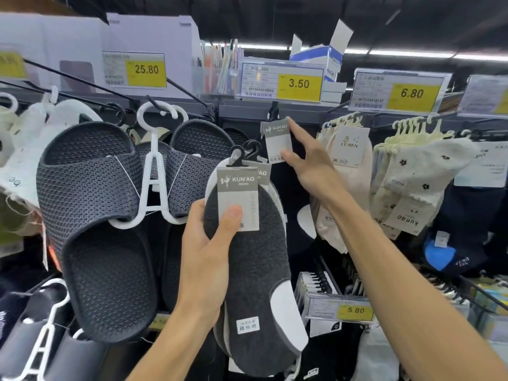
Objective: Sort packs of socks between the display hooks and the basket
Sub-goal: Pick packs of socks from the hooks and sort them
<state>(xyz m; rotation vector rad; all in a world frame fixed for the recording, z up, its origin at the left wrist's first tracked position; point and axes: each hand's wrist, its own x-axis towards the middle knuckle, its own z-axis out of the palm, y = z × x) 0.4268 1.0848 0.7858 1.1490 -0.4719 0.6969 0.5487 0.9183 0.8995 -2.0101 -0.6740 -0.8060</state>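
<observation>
A person's two bare arms reach up toward a shop display wall hung with footwear and socks. The left hand (pixel 204 243) is closed around a stack of dark grey sock packs (pixel 253 270), thumb pressed on the front card label reading "KUN'AO socks", fingers wrapped behind; the packs' black hanger hooks (pixel 242 154) stick up free above the hand, attached to nothing. The right hand (pixel 308 163) is raised higher and to the right, pinching the card label of another KUN'AO sock pack (pixel 277 141) between thumb and forefinger, the other fingers loosely open; this pack hangs by its clip from a display hook (pixel 273 111) just under a yellow price tag (pixel 299 83) marked 3.50 (the sock below the label is lost against the dark backing). Left of the held stack hangs a pair of dark mesh slippers (pixel 90 204) on a white plastic hanger (pixel 154 166). To the right hang cream socks (pixel 349 160) and floral socks (pixel 412 174) on pale hangers. No basket is in view.
</observation>
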